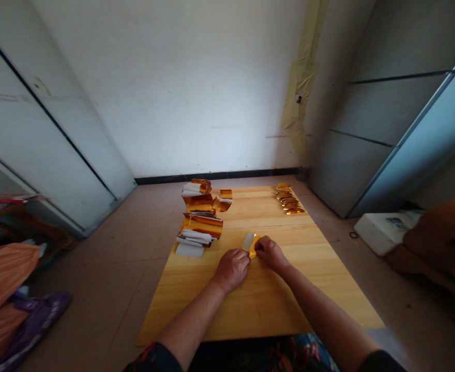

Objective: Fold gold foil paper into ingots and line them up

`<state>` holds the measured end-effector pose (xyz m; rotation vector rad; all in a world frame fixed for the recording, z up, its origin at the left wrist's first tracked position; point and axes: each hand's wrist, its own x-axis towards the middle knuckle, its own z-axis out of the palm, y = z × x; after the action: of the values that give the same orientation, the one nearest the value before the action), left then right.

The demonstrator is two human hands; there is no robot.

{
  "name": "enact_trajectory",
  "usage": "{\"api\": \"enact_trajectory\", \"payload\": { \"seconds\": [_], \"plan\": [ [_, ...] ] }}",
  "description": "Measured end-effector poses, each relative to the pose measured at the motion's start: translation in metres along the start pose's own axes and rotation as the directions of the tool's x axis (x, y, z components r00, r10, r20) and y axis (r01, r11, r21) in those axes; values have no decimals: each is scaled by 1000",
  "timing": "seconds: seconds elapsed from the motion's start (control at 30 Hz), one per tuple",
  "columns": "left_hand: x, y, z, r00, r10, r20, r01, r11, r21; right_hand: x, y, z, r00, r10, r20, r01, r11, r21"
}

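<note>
A small sheet of gold foil paper, with a pale grey-white side showing, lies on the wooden table between my hands. My left hand is closed at the sheet's near left edge, its fingertips on the paper. Across from it, my right hand pinches the sheet's right side, where the gold face shows folded. Part of the paper is hidden under the fingers. Left of my hands lie stacks of curled gold paper, some white side up. A row of folded gold pieces sits at the far right corner.
A white wall with a black skirting stands beyond the table. Grey cabinet doors rise at the right, with a white box near them. Orange and purple bags lie at the left, beside a wooden rack.
</note>
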<state>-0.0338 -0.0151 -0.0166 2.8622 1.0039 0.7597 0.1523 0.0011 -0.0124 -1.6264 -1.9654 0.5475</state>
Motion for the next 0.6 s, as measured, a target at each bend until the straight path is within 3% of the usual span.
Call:
{"api": "enact_trajectory", "payload": {
  "seconds": [0.6],
  "plan": [
    [-2, -1, 3, 1000, -15, -21, 15, 999, -32, 6, -2, -1, 993, 98, 60, -97, 995, -22]
  ]
}}
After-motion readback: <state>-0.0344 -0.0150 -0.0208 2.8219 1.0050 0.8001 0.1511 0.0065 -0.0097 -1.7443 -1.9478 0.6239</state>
